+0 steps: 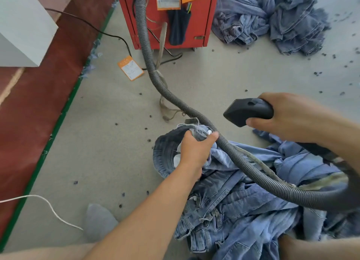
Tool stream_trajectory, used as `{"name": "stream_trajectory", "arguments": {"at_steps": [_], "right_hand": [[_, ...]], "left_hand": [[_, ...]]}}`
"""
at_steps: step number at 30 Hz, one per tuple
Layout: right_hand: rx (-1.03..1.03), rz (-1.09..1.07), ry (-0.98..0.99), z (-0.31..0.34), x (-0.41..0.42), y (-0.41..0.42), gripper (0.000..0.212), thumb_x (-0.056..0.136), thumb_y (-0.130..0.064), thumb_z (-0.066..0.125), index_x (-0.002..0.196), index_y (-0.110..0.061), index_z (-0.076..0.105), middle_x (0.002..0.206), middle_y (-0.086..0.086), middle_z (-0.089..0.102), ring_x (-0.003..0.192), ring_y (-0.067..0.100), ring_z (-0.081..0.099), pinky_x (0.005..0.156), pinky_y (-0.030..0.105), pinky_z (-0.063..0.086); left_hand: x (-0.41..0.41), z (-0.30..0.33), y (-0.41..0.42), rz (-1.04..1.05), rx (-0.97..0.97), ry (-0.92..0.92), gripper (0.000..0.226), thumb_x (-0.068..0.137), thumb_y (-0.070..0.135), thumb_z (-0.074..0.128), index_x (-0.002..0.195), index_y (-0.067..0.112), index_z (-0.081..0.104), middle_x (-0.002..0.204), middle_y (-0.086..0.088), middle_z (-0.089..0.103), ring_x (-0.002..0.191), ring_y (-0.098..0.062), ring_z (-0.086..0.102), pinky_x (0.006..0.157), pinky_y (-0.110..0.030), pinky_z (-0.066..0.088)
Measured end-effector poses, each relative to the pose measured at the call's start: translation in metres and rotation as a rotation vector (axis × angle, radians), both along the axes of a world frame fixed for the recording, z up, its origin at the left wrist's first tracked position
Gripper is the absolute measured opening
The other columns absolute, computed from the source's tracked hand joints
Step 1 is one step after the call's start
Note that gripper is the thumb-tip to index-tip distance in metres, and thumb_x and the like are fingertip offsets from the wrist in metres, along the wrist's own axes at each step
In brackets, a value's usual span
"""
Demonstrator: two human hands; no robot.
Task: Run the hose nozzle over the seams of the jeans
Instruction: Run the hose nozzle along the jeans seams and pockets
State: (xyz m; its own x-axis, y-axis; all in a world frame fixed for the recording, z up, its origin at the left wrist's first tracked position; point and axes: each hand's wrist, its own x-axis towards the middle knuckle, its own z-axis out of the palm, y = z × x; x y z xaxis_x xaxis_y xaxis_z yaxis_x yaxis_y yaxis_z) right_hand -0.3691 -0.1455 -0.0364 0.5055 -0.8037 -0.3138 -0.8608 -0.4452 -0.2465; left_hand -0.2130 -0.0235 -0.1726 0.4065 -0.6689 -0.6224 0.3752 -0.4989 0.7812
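Blue jeans (233, 205) lie crumpled on the floor in front of me, partly turned inside out. My left hand (196, 150) grips a bunched fold of the jeans near a rolled-up leg opening (165, 152). My right hand (292, 117) is closed around the black hose nozzle (247, 111), held in the air above and to the right of that fold, its mouth pointing left and down. The grey ribbed hose (229, 152) runs from the red machine, passes over the jeans beside my left thumb and curves off to the right.
A red machine cabinet (169, 16) with orange tags stands ahead. A pile of other jeans (272, 20) lies at the back right. An orange tag (130, 67), a black cable (109, 33), a white cord (48, 205) and lint scraps litter the grey floor. A white box (23, 25) sits left.
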Motion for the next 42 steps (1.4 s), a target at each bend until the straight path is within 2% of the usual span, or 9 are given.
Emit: {"name": "stream_trajectory", "arguments": {"at_steps": [4, 9, 11, 13, 18, 25, 35, 39, 42], "right_hand": [[0.019, 0.045, 0.039, -0.003, 0.0, 0.005, 0.025, 0.084, -0.054, 0.07, 0.087, -0.033, 0.057, 0.07, -0.01, 0.065, 0.065, 0.013, 0.062, 0.058, 0.032, 0.044], [0.032, 0.066, 0.03, 0.004, -0.001, 0.01, 0.023, 0.085, -0.056, 0.069, 0.086, -0.036, 0.057, 0.062, -0.013, 0.063, 0.053, 0.003, 0.059, 0.047, 0.023, 0.036], [0.085, 0.088, 0.033, 0.007, 0.002, 0.016, 0.022, 0.084, -0.055, 0.068, 0.087, -0.036, 0.058, 0.067, -0.026, 0.064, 0.055, -0.004, 0.06, 0.041, 0.014, 0.032], [0.151, 0.11, 0.015, 0.005, 0.007, 0.021, 0.02, 0.084, -0.053, 0.069, 0.087, -0.036, 0.059, 0.067, -0.018, 0.066, 0.056, -0.008, 0.06, 0.042, 0.013, 0.035], [0.019, 0.04, -0.062, -0.006, 0.022, 0.022, 0.023, 0.091, -0.05, 0.068, 0.099, -0.031, 0.059, 0.078, -0.008, 0.064, 0.064, 0.008, 0.058, 0.055, 0.028, 0.041], [0.064, 0.218, 0.016, 0.004, 0.004, 0.033, 0.029, 0.081, -0.062, 0.062, 0.104, -0.044, 0.056, 0.068, -0.018, 0.064, 0.059, -0.001, 0.06, 0.055, 0.025, 0.047], [-0.028, 0.093, -0.07, -0.002, 0.001, 0.027, 0.023, 0.089, -0.052, 0.068, 0.101, -0.038, 0.054, 0.073, -0.014, 0.064, 0.063, 0.005, 0.058, 0.053, 0.025, 0.041], [0.054, 0.206, 0.004, -0.007, 0.01, 0.041, 0.023, 0.088, -0.053, 0.067, 0.102, -0.039, 0.055, 0.071, -0.013, 0.063, 0.061, 0.003, 0.058, 0.056, 0.026, 0.046], [-0.024, 0.171, -0.126, -0.013, 0.022, 0.041, 0.024, 0.09, -0.051, 0.068, 0.105, -0.037, 0.055, 0.075, -0.013, 0.062, 0.065, 0.002, 0.058, 0.057, 0.024, 0.044]], "left_hand": [[0.004, 0.002, 0.001, -0.059, -0.078, 0.131, 0.023, 0.087, 0.001, 0.063, 0.109, 0.01, 0.068, 0.091, -0.02, 0.065, 0.074, -0.027, 0.058, 0.067, -0.044, 0.054], [0.024, 0.007, 0.007, -0.138, -0.376, 0.588, 0.043, 0.093, -0.02, 0.037, 0.132, -0.008, 0.05, 0.117, -0.028, 0.05, 0.104, -0.04, 0.045, 0.097, -0.054, 0.037], [0.026, 0.009, 0.011, -0.206, -0.48, 0.653, 0.055, 0.094, -0.024, 0.031, 0.148, -0.014, 0.035, 0.141, -0.042, 0.043, 0.128, -0.048, 0.045, 0.12, -0.057, 0.028], [0.023, 0.013, 0.014, -0.265, -0.552, 0.689, 0.06, 0.094, -0.026, 0.029, 0.152, -0.014, 0.028, 0.155, -0.038, 0.035, 0.144, -0.046, 0.039, 0.124, -0.054, 0.026], [0.016, 0.015, 0.017, -0.297, -0.556, 0.768, 0.06, 0.089, -0.022, 0.036, 0.148, -0.011, 0.036, 0.141, -0.025, 0.05, 0.133, -0.037, 0.048, 0.118, -0.045, 0.039], [0.023, 0.008, 0.013, -0.241, -0.602, 0.84, 0.071, 0.084, -0.021, 0.034, 0.153, -0.015, 0.022, 0.149, -0.031, 0.034, 0.141, -0.042, 0.035, 0.128, -0.053, 0.016], [0.029, 0.001, 0.011, -0.142, -0.564, 1.118, 0.065, 0.089, 0.029, 0.041, 0.149, 0.006, 0.029, 0.14, -0.017, 0.044, 0.137, -0.032, 0.035, 0.129, -0.044, 0.007], [0.025, 0.003, 0.006, -0.219, -0.508, 0.989, 0.085, 0.103, 0.062, 0.039, 0.156, -0.005, 0.034, 0.159, -0.024, 0.037, 0.145, -0.037, 0.038, 0.128, -0.047, 0.021], [0.018, -0.001, 0.007, -0.206, -0.475, 1.001, 0.088, 0.1, 0.071, 0.035, 0.144, -0.002, 0.053, 0.143, -0.021, 0.054, 0.131, -0.035, 0.052, 0.116, -0.045, 0.042]]}}
